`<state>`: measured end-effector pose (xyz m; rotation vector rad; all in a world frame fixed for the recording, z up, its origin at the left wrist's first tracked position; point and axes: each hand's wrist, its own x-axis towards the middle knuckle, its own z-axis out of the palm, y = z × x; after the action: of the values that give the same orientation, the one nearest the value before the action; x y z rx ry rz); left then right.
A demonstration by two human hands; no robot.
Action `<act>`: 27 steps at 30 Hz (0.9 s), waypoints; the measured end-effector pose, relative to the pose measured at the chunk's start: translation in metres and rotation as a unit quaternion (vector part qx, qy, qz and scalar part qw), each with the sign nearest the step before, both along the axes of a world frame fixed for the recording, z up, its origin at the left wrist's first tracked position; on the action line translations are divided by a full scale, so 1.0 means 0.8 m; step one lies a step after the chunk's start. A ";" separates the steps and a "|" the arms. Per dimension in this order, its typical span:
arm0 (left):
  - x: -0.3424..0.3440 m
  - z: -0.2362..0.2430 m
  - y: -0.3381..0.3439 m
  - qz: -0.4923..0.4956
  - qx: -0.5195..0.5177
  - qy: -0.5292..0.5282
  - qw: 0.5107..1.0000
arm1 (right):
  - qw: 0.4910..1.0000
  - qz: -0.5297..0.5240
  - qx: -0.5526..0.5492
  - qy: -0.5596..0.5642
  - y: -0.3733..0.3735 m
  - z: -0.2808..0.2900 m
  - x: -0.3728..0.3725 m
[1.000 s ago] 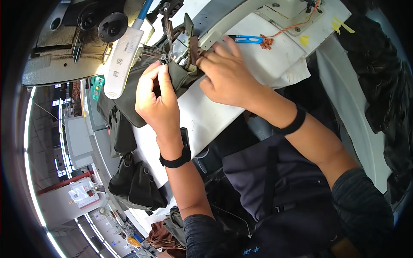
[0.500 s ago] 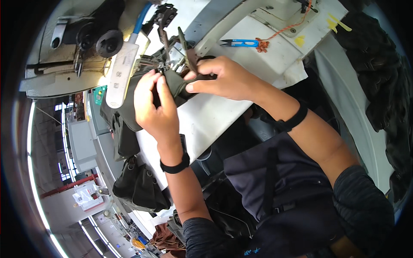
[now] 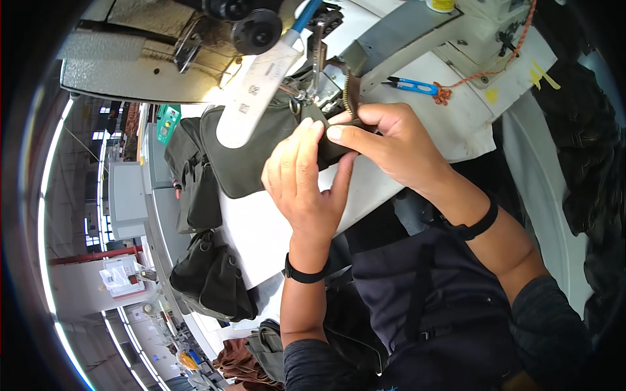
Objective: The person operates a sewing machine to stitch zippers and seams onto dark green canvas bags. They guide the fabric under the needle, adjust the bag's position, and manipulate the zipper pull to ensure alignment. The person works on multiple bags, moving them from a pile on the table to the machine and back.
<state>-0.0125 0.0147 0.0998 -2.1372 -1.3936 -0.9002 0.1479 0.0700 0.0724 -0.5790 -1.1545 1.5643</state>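
A dark green fabric bag [image 3: 238, 163] lies on the white tabletop, its far edge among the metal parts of a sewing machine [image 3: 137, 68]. My right hand [image 3: 404, 143] pinches the bag's right edge between thumb and fingers, beside a brass-toothed zipper [image 3: 346, 101]. On the bag's near side rests my left hand [image 3: 303, 186], fingers stretched out together and thumb apart, close to the right thumb. A white flat bar with a blue end [image 3: 254, 98] hangs over the bag and covers part of it. The machine's needle area is partly hidden.
Blue thread snips [image 3: 414, 86] on an orange cord lie on the table's far right. More dark green bags [image 3: 212, 280] sit at the left edge, near brown fabric [image 3: 238, 358]. Dark material [image 3: 561, 117] hangs at the right. A grey machine arm [image 3: 411, 39] crosses the back.
The whole view has shifted, so the machine and table appear further right. My left hand's fingers, bent at the bag before, now lie straighter and nearer my right hand. The right hand keeps its pinch.
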 end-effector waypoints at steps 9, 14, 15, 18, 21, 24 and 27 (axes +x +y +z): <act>0.000 -0.012 0.006 0.012 -0.009 -0.024 1.000 | 1.000 -0.014 0.019 0.009 0.008 0.003 -0.003; -0.002 -0.014 0.007 0.008 -0.012 -0.031 0.999 | 0.999 -0.029 0.032 -0.013 0.011 0.010 -0.007; -0.003 -0.014 0.008 0.009 -0.013 -0.032 0.999 | 0.999 -0.027 0.024 -0.015 0.013 0.012 -0.008; -0.004 -0.008 0.012 0.011 -0.023 -0.026 0.999 | 0.999 -0.016 0.001 -0.028 0.016 0.020 -0.008; -0.008 0.000 0.015 0.022 -0.022 0.025 0.999 | 0.999 0.007 -0.032 -0.038 0.020 0.027 0.000; -0.019 0.012 0.012 0.036 0.033 0.112 0.992 | 0.992 0.063 -0.112 0.018 0.025 0.038 0.006; -0.033 0.025 0.014 0.001 0.039 0.137 0.990 | 0.962 0.121 -0.229 0.086 0.028 0.053 0.012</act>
<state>-0.0390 0.0256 0.1199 -2.1074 -1.2039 -0.6206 0.1578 0.0923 0.1146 -0.6007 -0.7515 2.0732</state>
